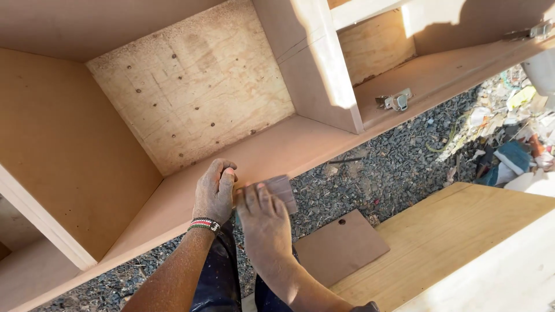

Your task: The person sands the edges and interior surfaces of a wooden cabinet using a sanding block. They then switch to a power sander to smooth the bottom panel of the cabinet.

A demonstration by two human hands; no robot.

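Both hands on cabinet edge: L hand curled empty, R hand pressing sandpaper flat.

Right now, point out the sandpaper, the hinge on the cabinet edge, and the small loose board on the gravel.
sandpaper [284, 190]: head view, on its bare corner beyond the right hand's fingers.
hinge [395, 101]: head view, on its metal body.
small loose board [341, 245]: head view, on its flat face.

Hard sunlight glares white on the cabinet's upright divider and the lower-right board; sharp shadows fall top right; focus crisp.
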